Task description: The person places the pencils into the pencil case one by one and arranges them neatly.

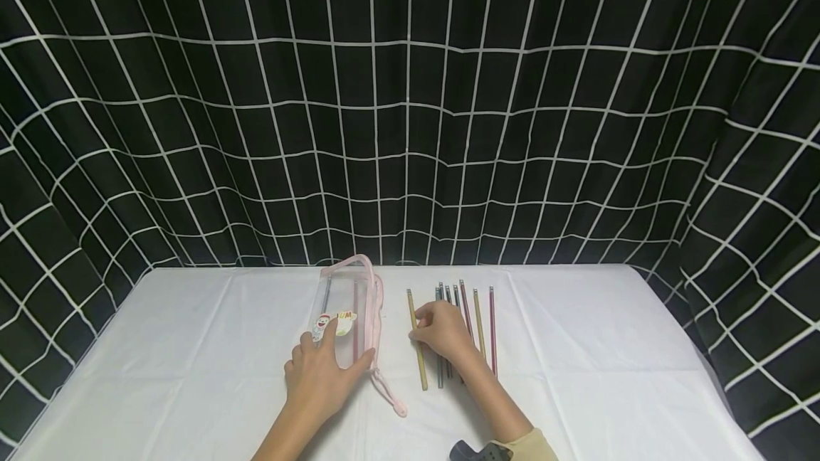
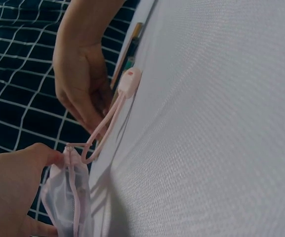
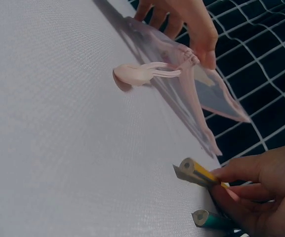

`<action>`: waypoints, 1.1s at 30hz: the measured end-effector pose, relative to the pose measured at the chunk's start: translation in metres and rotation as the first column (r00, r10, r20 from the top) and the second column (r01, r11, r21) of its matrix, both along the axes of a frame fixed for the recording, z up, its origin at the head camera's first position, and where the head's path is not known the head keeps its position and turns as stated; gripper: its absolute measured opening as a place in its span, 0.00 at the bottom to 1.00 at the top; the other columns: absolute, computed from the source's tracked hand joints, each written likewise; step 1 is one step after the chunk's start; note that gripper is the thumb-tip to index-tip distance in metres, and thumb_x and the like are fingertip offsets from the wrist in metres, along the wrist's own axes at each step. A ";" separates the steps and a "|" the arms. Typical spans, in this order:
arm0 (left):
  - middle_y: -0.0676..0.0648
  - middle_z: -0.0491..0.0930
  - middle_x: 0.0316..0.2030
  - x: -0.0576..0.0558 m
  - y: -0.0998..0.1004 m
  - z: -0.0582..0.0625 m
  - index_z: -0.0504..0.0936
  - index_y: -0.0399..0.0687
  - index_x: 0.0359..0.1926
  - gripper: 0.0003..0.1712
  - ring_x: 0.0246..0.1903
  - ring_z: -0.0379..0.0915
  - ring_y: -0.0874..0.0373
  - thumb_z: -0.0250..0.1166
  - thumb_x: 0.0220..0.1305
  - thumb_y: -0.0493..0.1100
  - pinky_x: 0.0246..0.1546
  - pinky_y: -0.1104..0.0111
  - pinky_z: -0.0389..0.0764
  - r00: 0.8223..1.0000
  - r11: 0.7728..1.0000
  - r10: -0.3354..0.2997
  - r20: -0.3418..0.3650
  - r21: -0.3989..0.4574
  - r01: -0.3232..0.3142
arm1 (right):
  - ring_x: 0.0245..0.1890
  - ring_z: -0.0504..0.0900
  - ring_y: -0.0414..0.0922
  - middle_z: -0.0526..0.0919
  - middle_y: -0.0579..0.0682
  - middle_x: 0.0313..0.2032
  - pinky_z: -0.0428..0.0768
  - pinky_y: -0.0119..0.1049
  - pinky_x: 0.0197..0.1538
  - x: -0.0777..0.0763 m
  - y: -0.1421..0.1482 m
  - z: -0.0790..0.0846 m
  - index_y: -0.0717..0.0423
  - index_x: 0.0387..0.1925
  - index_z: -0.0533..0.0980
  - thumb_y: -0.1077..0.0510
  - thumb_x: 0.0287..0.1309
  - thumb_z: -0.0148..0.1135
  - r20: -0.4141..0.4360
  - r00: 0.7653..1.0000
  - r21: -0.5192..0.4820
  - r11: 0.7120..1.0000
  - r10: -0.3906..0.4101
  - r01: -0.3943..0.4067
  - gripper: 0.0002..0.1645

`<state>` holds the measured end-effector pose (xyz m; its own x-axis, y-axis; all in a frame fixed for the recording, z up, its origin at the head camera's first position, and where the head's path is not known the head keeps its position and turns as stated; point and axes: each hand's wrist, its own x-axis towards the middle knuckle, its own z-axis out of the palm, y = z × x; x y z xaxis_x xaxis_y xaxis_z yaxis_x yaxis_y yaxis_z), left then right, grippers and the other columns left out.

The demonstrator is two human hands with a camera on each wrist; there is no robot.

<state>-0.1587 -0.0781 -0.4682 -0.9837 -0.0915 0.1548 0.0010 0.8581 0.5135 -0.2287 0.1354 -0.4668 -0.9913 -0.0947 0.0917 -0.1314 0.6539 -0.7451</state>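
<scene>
A clear pencil case (image 1: 368, 308) with pink trim and a cartoon sticker lies left of centre, its opening spread apart in the right wrist view. Two pencils show through its side. My left hand (image 1: 323, 375) holds the case, with the thumb at the zip end and the fingers over the sticker side. Its pink pull strap (image 1: 391, 398) hangs onto the cloth. To the right, my right hand (image 1: 442, 331) pinches a yellow pencil (image 1: 420, 358) between thumb and fingers, close over the cloth. A teal pencil (image 3: 214, 219) lies just beneath that hand.
Several more pencils lie side by side around and under the right forearm, among them a gold one (image 1: 477, 311) and a dark red one (image 1: 492, 326). White cloth (image 1: 596, 375) covers the table. A black curtain with a white grid (image 1: 410, 105) stands behind and at both sides.
</scene>
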 end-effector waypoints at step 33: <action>0.28 0.75 0.48 0.001 -0.001 0.001 0.74 0.42 0.72 0.49 0.47 0.76 0.32 0.68 0.61 0.70 0.46 0.39 0.75 1.000 1.000 0.003 -0.007 0.003 -0.003 | 0.20 0.85 0.41 0.88 0.51 0.24 0.84 0.36 0.31 -0.003 0.005 0.004 0.68 0.60 0.80 0.65 0.57 0.72 0.105 0.994 -0.117 0.992 -0.040 0.052 0.28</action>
<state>-0.1579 -0.0790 -0.4671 -0.9823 -0.0945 0.1615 0.0025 0.8566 0.5160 -0.2321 0.1407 -0.4626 -0.9991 -0.0432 -0.0029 -0.0220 0.5633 -0.8259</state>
